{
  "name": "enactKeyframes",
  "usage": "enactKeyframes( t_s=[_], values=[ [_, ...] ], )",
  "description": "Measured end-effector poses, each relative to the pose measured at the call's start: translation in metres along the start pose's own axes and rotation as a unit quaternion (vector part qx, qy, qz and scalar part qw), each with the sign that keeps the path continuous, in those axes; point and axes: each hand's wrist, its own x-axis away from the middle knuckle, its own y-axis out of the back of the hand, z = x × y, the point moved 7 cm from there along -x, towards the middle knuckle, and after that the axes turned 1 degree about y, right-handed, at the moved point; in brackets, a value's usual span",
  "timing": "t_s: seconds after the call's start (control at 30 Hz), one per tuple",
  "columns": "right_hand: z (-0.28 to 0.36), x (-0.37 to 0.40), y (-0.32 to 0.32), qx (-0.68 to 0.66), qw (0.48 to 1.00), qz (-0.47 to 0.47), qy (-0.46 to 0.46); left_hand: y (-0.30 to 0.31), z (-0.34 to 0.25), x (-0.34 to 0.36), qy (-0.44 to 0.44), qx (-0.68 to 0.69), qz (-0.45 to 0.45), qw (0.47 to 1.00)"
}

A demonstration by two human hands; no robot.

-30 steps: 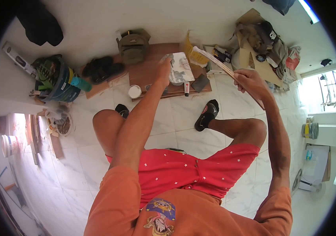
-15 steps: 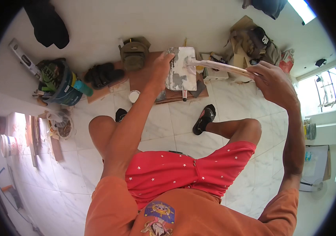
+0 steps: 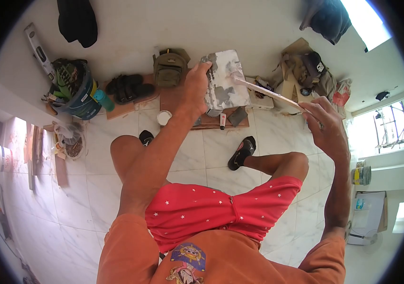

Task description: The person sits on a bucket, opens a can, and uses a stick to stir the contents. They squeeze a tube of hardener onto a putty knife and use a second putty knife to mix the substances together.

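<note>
My left hand (image 3: 196,90) is closed on the left edge of a flat rectangular plate (image 3: 220,66), its thumb on the upper face. Grey and white smears of paste cover that face. In my right hand (image 3: 327,125) is a long thin wooden stick (image 3: 275,95), pinched near its end. The stick's far tip is coated white and meets the right part of the plate. Below the plate, a small white tube (image 3: 223,121) and a dark grey flat piece (image 3: 238,116) lie on a brown board (image 3: 204,126).
Along the wall stand a bucket of tools (image 3: 81,102), black sandals (image 3: 128,88), a green backpack (image 3: 170,68) and a bag with a cap (image 3: 313,64). A small white tub (image 3: 164,118) sits on the tiled floor (image 3: 183,151) between my feet and the wall.
The plate has tilted slightly in my left hand. My right hand has dropped a little and turned, so the stick slopes more steeply. The whole view has shifted slightly.
</note>
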Motion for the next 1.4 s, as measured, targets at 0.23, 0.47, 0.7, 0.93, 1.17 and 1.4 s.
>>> enactKeyframes(
  t_s=[0.23,0.47,0.7,0.93,1.17,1.4],
  values=[
    [0.006,0.003,0.001,0.012,1.000,-0.003,-0.005,-0.006,-0.011,0.013,-0.039,-0.015,-0.030,0.999],
    [0.007,0.002,-0.003,0.029,0.999,-0.017,0.003,-0.004,-0.012,0.012,-0.035,-0.012,-0.033,0.999],
    [0.006,0.005,-0.006,0.057,0.998,-0.029,0.012,0.002,-0.007,0.008,-0.030,-0.003,-0.044,0.999],
    [0.016,0.004,0.002,0.124,0.990,-0.048,0.049,0.014,0.008,-0.004,0.022,0.050,-0.051,0.997],
    [0.031,-0.007,0.015,0.170,0.978,-0.082,0.086,0.008,0.002,0.000,0.014,0.030,-0.047,0.998],
    [0.034,-0.018,0.019,0.168,0.978,-0.077,0.092,0.004,-0.006,0.005,-0.017,-0.034,-0.042,0.998]
  ],
)
